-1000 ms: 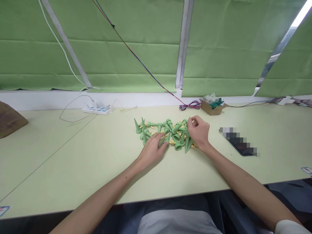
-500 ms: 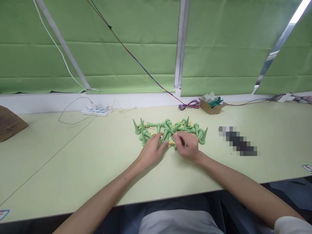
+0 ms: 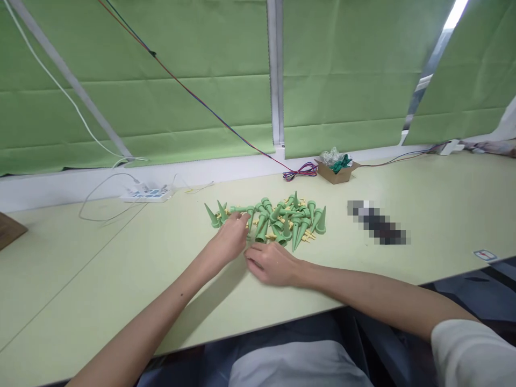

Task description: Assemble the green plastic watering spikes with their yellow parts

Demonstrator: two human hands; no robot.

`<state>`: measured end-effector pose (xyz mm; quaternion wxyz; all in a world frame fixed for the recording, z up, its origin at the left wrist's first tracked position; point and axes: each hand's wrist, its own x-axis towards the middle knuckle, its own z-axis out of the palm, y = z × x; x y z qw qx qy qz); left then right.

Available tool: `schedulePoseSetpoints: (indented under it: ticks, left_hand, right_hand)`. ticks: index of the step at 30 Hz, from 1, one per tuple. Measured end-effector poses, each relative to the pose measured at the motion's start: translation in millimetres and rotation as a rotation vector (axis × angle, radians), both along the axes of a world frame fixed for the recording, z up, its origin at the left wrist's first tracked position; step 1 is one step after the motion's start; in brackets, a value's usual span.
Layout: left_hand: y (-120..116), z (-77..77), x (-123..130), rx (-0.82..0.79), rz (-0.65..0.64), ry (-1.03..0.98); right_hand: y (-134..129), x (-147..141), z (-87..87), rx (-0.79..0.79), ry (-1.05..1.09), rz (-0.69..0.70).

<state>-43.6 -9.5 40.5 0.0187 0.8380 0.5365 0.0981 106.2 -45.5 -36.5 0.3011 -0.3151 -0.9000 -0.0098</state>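
A pile of green cone-shaped spikes (image 3: 296, 231) lies on the pale table (image 3: 322, 301), with small yellow pieces (image 3: 309, 236) mixed in. My left hand (image 3: 231, 236) is over the pile's left front part, its fingers bent and pressed together; what they hold, if anything, is hidden. My right hand (image 3: 272, 263) rests at the front edge of the pile, just right of and below my left hand. Its fingers are curled together, and I cannot make out anything between them.
A small cardboard box (image 3: 337, 174) with clear plastic and green material stands behind the pile, beside coiled wires (image 3: 300, 171). A power strip (image 3: 149, 195) lies at back left. A blurred dark object (image 3: 379, 223) lies to the right. Brown cardboard (image 3: 8, 230) is at far left.
The view has shifted. My right hand has moved left and nearer to me, from the pile's middle to its front edge. My left hand has lifted, its fingers more drawn together.
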Motion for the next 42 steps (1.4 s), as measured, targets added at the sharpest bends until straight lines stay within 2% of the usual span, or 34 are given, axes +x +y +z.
schedulePoseSetpoints:
  ticks: [3, 7, 10, 20, 34, 42]
  left_hand:
    - [19, 0.4, 10, -0.127, 0.082, 0.131]
    - [39, -2.8, 22, -0.165, 0.131, 0.164]
    - [46, -6.2, 26, -0.187, 0.137, 0.170]
    - [47, -17.6, 29, -0.173, 0.140, 0.134]
    - [55, -19.1, 34, -0.177, 0.120, 0.107]
    - [48, -15.9, 30, -0.124, 0.144, 0.026]
  right_hand:
    - [-3, -2, 1.5, -0.024, -0.052, 0.016]
    - [-4, -1, 4.2, -0.042, -0.065, 0.020]
    - [-3, -1, 4.3, -0.047, -0.059, 0.018]
    - [-2, 0, 3.7, -0.070, -0.040, 0.040]
    - [-2, 0, 2.6, -0.100, -0.018, 0.051]
    - [-1, 0, 1.9, -0.133, -0.010, 0.047]
